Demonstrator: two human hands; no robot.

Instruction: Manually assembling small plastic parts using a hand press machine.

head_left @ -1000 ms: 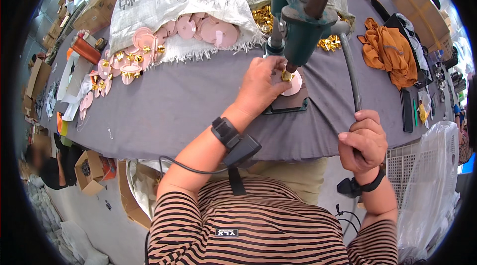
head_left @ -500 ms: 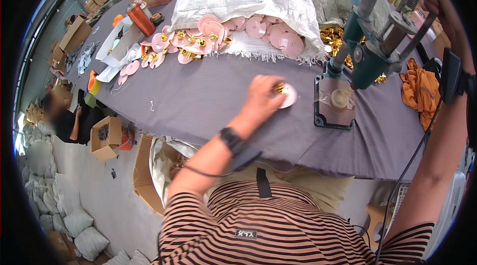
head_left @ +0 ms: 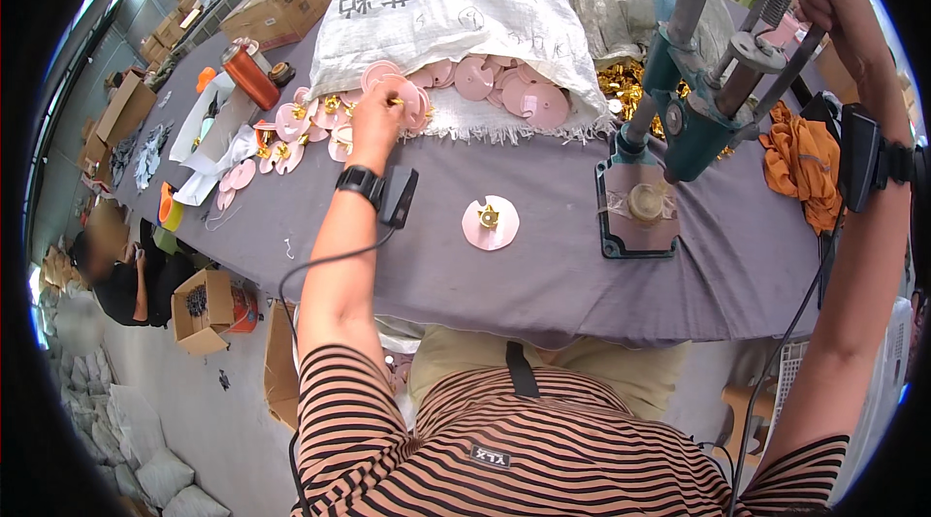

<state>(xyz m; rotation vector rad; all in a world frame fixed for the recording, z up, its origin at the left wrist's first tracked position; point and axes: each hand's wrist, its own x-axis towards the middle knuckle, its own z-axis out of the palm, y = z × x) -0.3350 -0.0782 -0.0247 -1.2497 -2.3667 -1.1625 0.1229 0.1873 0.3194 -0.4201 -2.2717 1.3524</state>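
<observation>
My left hand (head_left: 376,119) reaches into the pile of pink discs (head_left: 473,78) at the mouth of a white woven sack. Its fingers are closed at a pink disc (head_left: 415,106) with a gold piece at the fingertips; the exact grip is partly hidden. My right hand (head_left: 836,3) is raised at the far right, wrapped round the lever (head_left: 797,66) of a green hand press (head_left: 706,119). A single pink disc with a gold star-shaped fitting (head_left: 488,218) lies on the grey cloth. Under the press head, a round clear piece (head_left: 647,203) sits on the base plate.
Gold pieces (head_left: 626,80) spill beside the press. An orange cloth (head_left: 803,168) lies to its right. At the left are a red-orange can (head_left: 250,76), a white box (head_left: 206,119) and a roll of tape (head_left: 170,209). A person (head_left: 131,270) sits beyond the table's left edge.
My left hand has let go of a pink disc on the cloth and moved left and away to the pile. My right hand stays on the press lever. The view has shifted slightly.
</observation>
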